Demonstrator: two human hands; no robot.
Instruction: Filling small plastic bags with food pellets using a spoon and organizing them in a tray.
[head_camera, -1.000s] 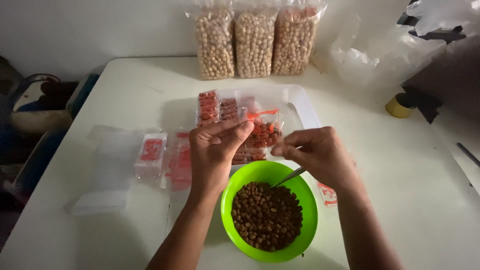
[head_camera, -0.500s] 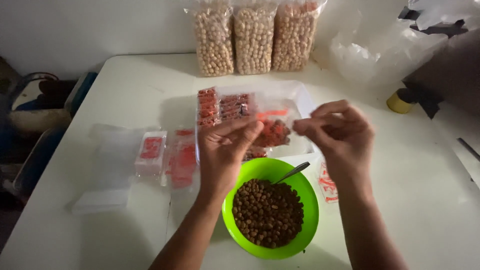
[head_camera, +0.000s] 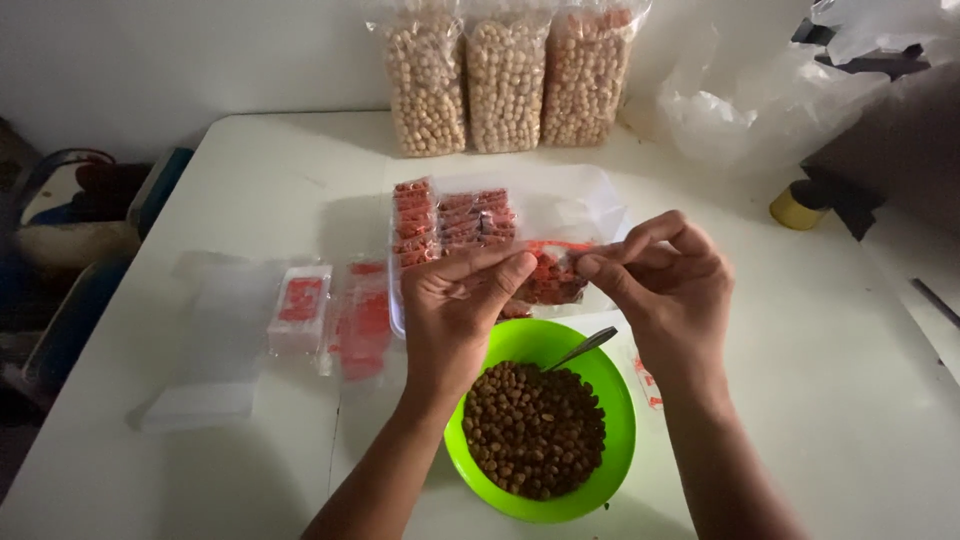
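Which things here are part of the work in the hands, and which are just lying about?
In use:
left hand and right hand, both pinching a small clear packet
green bowl of brown nuts
spoon in the bowl
tray of filled packets

Lying about:
three big bags
yellow tape roll
crumpled plastic

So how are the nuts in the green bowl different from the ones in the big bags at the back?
The nuts in the green bowl are dark brown and loose; those in the big bags are pale tan and packed in clear plastic. The bowl sits low and open, with a spoon in it, while the bags stand upright against the wall. Both hold small round pieces.
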